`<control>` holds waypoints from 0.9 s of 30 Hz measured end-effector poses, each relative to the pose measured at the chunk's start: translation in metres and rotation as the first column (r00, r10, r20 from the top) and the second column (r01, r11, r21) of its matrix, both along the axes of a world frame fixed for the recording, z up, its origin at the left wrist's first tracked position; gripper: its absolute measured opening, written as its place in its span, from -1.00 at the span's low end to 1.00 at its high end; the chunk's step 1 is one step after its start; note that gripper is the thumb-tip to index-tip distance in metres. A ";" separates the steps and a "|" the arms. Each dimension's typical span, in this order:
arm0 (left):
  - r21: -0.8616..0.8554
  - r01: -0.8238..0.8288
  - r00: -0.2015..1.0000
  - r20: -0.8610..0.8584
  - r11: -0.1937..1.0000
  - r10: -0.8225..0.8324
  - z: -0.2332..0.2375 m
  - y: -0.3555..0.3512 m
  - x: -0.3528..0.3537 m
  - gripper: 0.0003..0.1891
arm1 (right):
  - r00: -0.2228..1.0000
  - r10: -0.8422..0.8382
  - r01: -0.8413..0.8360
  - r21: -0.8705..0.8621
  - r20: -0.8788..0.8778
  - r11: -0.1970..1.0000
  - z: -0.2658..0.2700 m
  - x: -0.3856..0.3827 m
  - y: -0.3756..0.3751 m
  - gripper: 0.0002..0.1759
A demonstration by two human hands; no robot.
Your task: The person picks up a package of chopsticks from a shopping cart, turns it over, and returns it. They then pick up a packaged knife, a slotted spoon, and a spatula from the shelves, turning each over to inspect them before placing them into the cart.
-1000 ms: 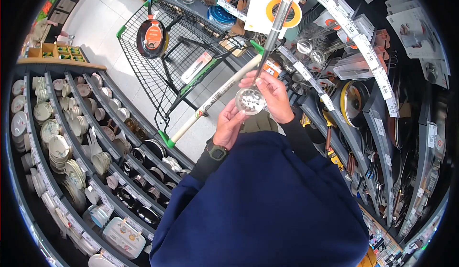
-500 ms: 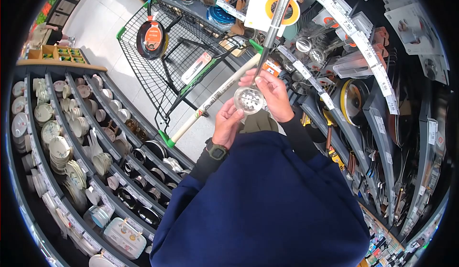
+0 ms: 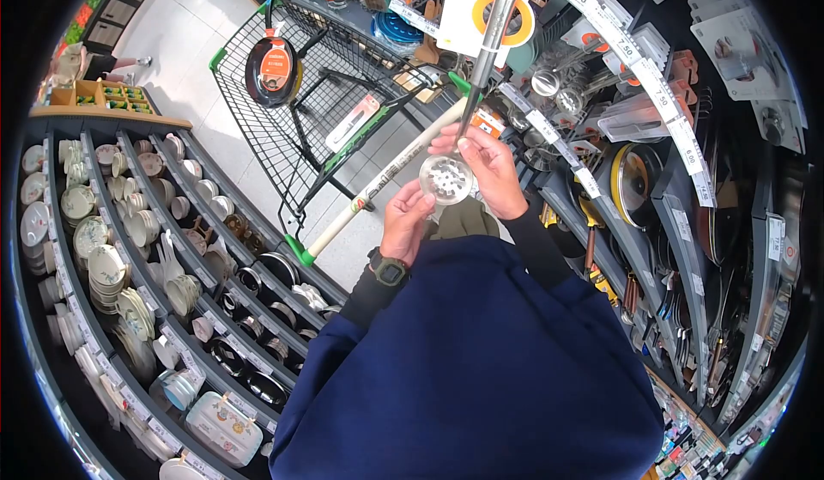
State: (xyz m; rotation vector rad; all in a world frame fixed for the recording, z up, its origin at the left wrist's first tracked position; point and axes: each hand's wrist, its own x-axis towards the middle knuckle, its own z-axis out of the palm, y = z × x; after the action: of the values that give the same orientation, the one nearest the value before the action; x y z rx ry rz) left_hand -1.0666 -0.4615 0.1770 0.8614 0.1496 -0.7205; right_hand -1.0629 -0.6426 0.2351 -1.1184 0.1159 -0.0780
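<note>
A metal slotted ladle [image 3: 446,179] with a round, perforated bowl is held before me, its long handle slanting up to the right. A white and yellow card is fixed at the handle's top. My right hand [image 3: 491,169] is closed around the lower handle, just above the bowl. At the bowl's left rim, my left hand [image 3: 407,219] pinches the edge between thumb and fingers. A dark watch [image 3: 390,271] sits on my left wrist.
A shopping cart [image 3: 382,179] stands ahead, holding a frying pan [image 3: 275,66] and a packaged item [image 3: 353,124]. Shelves of plates and bowls [image 3: 107,265] curve along the left. Hanging utensils and pans [image 3: 635,184] with price rails line the right. A person's limb shows at upper left.
My hands and the ladle stay nearly still; the ladle's handle and card tilt very slightly left. At upper left, the other person's limb has shifted to the right.
</note>
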 end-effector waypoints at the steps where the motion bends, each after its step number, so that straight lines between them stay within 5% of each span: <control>1: 0.000 0.000 1.000 0.000 1.000 0.000 0.001 -0.001 0.000 -0.59 | 1.000 0.000 0.000 0.000 0.000 1.000 -0.001 0.000 0.000 -0.66; 27: -0.033 0.044 0.999 -0.017 0.998 -0.044 0.003 -0.001 0.002 -0.63 | 1.000 -0.023 0.023 -0.012 0.006 1.000 -0.002 0.002 0.000 -0.67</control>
State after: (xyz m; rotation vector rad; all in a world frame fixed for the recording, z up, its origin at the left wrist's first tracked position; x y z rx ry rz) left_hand -1.0645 -0.4629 0.1805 0.8289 0.1348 -0.7699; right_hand -1.0606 -0.6421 0.2328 -1.1285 0.1230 -0.1027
